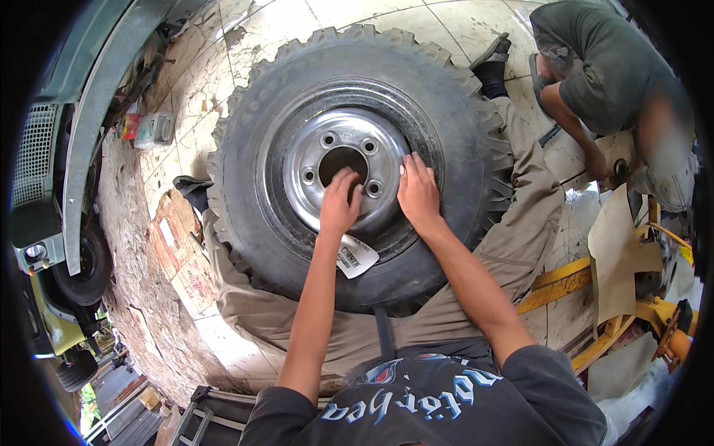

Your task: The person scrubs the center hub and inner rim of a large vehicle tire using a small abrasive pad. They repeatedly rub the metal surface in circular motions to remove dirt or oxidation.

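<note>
One tyre (465,141): black, with blocky tread; laid flat, apparently on the tiled floor (439,37), between spread trouser legs (524,201).
Metal wheel (349,128): ringed by the tyre; shiny, pierced by a centre hole (338,160) and smaller bolt holes, four of which are seen.
Weight and stiffness: judged heavy as one piece; rubber thick and barely yielding, metal rigid, smooth and perhaps slippery; neither thought fragile.
Places for hold: tread blocks on opposite sides for lifting; edge of the centre hole for steadying.
Left hand (339,208): half curled over the lower part of the centre hole, thumb parted from fingers; nothing seen held; contact with the edge cannot be told.
Right hand (421,195): fingers extended, held close together, rested at the wheel's right edge; not closed around anything.
Paper tag (357,257): found below the wheel, on the tyre's near side.
Cardboard (182,249): placed left of the tyre.
Co-worker (606,70): seen bent over at upper right.
</note>
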### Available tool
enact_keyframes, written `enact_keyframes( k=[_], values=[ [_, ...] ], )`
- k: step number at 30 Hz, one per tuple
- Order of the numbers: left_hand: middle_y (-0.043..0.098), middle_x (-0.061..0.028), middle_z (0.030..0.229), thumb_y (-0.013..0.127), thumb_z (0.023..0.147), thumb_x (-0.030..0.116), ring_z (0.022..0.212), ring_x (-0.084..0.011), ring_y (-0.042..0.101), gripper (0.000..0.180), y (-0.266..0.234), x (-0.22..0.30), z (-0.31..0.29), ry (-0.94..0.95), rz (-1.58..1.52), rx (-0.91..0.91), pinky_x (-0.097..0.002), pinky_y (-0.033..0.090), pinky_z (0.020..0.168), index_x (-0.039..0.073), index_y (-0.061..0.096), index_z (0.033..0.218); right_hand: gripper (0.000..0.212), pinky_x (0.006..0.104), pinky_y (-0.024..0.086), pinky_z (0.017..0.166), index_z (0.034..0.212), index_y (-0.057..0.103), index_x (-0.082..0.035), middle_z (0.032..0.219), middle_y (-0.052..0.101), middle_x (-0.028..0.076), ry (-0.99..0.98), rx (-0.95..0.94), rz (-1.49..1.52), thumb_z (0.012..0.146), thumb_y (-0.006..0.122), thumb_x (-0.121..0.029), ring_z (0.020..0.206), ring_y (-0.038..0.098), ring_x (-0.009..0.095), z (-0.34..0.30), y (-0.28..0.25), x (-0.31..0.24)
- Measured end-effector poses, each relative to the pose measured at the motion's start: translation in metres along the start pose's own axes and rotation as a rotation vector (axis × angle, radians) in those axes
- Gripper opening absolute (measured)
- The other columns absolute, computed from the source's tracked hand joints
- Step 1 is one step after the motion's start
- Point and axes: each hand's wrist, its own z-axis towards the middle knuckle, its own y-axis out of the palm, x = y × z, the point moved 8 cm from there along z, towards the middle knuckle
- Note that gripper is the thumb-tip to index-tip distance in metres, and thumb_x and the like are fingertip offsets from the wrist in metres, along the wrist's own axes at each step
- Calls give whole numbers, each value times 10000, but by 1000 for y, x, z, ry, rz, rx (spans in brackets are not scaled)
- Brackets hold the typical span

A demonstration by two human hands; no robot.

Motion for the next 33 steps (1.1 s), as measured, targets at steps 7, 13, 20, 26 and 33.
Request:
enact_keyframes(
  k=[7,13,20,26,33],
  values=[
    [693,-132,725,679,942,291,735,-309,671,244,9,5,-4,-5,90,-119,-423,453,918,53,730,928,479,441,467,1014,1408,486,94,1455,523,246,-132,-1,-214,1012,526,-173,1148,554,371,-39,23,-5],
    [687,-139,706,670,946,313,714,-305,671,277,3,5,-4,14,79,-64,-422,455,906,53,735,877,522,480,469,964,1427,468,88,1508,445,272,-113,-5,-162,1010,532,-219,1082,562,391,-34,21,-14],
    [704,-152,743,677,941,310,736,-308,678,268,8,6,-4,-28,63,-138,-422,458,901,55,742,889,661,501,452,941,1511,331,85,1547,354,326,-18,-42,-155,1015,530,-305,1021,558,425,-27,27,-16],
    [695,-145,736,674,944,303,727,-307,672,267,8,8,-1,-9,49,-95,-415,463,885,52,732,871,694,483,467,900,1511,325,90,1551,353,333,-71,-5,-275,982,564,-290,1022,584,406,-30,30,-15],
    [700,-149,741,688,936,298,739,-304,673,260,2,4,-3,15,83,-55,-411,465,893,49,736,877,625,515,367,1076,1491,319,131,1550,350,337,-111,-112,-386,993,504,-198,1308,480,415,-45,28,-26]
  ],
)
